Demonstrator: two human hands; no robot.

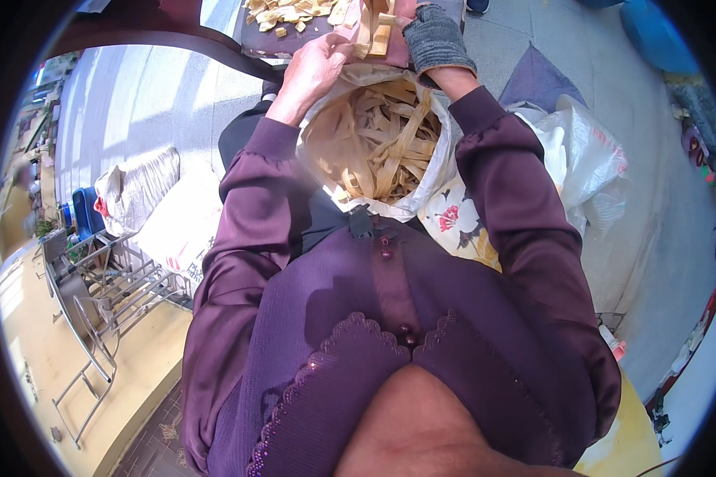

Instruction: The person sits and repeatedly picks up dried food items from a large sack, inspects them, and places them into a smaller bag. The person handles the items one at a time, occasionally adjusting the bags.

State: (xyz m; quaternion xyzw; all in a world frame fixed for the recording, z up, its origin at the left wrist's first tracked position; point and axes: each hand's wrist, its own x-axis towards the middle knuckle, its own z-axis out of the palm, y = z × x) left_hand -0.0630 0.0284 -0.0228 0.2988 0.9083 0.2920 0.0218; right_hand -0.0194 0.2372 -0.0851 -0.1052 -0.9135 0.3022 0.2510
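At the top of the head view, my left hand [320, 67] is bare and pinches the end of a flat tan strip [376, 38] between thumb and fingers. My right hand [439, 41], in a grey knitted glove, is closed at the strip's other side; its fingertips are partly hidden. The strips look like dried plant fibre. Beneath both hands, a white sack [447, 163] stands open against my lap, filled with loose, curled tan strips [382, 147]. A pink cloth [398, 54] lies under the work.
Short tan pieces [288, 11] lie on a dark seat [266, 41] beyond my left hand. Clear plastic bags [593, 155] sit at the right. White sacks [184, 219] and a metal frame [95, 318] are on the left. A blue round object [660, 36] is at the far right.
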